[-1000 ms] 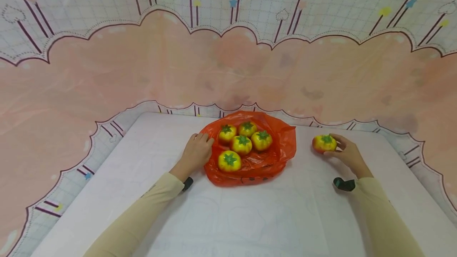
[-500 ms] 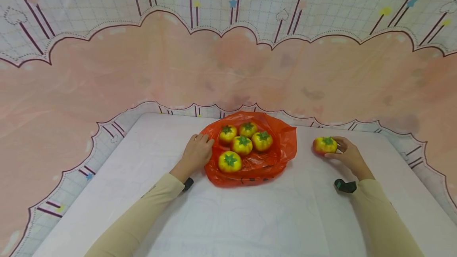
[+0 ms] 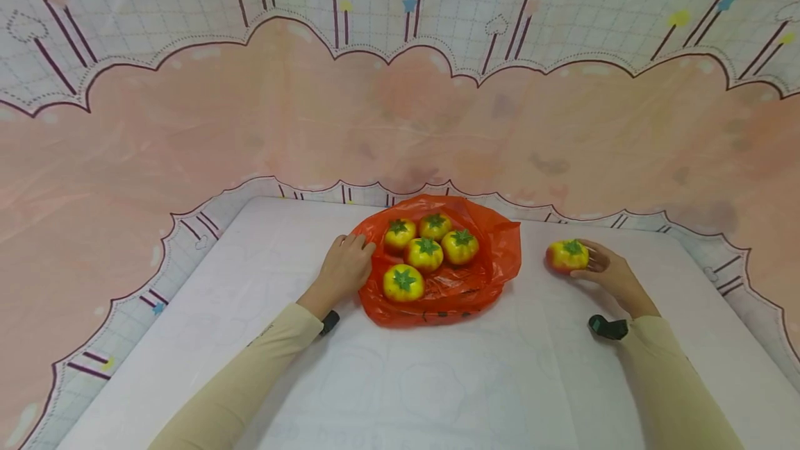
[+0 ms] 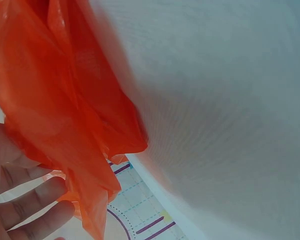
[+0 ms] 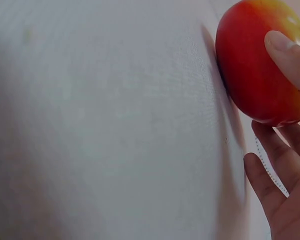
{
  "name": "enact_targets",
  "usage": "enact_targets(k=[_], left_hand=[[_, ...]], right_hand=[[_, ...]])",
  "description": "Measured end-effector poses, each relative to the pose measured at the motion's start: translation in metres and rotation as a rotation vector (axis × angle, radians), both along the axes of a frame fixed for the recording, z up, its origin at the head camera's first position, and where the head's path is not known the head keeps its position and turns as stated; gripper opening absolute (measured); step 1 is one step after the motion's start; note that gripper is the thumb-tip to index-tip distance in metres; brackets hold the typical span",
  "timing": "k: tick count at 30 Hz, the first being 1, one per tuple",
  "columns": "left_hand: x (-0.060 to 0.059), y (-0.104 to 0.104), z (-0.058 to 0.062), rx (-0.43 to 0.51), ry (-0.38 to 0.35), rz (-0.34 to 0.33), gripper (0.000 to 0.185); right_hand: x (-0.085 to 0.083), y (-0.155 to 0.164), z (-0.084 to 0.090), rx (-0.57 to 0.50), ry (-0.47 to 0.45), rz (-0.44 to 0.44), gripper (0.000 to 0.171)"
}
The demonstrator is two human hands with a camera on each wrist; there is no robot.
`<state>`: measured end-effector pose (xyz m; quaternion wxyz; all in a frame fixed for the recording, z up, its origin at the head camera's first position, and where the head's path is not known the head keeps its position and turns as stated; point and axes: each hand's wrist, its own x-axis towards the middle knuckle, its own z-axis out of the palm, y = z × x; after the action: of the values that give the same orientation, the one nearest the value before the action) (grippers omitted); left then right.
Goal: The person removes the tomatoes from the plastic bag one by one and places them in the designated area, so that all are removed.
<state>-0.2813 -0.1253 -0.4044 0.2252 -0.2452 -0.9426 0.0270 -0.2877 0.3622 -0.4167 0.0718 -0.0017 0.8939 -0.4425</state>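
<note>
In the head view my left hand (image 3: 346, 264) grips the left edge of a red plastic bag (image 3: 503, 252). The bag is spread out with its mouth upward, and several yellow-and-red tomatoes with green star-shaped tops, such as the front tomato (image 3: 403, 283), sit in it. The left wrist view shows the bag's thin folds (image 4: 50, 95) drawn into the thumb side of that hand, its other fingers loose. To the right of the bag, my right hand (image 3: 612, 278) holds a single tomato (image 3: 565, 257) at the tabletop. From the right wrist, the thumb (image 5: 290, 57) lies along the tomato's side, fingertips at its opposite side.
Both hands work over a white-covered table (image 3: 400, 394). A patterned peach and white cloth (image 3: 400, 117) rises right behind the table's far edge. Dark wrist cameras, like the right one (image 3: 607, 328), jut out under the wrists, close over the table.
The right hand has shifted slightly toward the right and nearer the body, while its tomato sits a touch lower in view. The left hand and bag look unchanged.
</note>
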Motion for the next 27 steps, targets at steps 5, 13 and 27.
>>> enact_targets(k=[5,13,27], left_hand=[[-0.0004,-0.0005,-0.0013,-0.004,0.021,-0.001,0.016],[-0.0004,-0.0005,-0.0009,-0.005,0.005,0.006,0.017],[0.0011,0.0000,0.0008,0.001,-0.006,0.007,0.017]], right_hand=[[0.0002,0.0024,0.0001,-0.011,-0.016,0.024,0.089],[-0.0019,0.0054,-0.0007,-0.022,0.003,0.039,0.084],[-0.0068,0.0035,-0.0014,-0.030,0.055,0.031,0.072]])
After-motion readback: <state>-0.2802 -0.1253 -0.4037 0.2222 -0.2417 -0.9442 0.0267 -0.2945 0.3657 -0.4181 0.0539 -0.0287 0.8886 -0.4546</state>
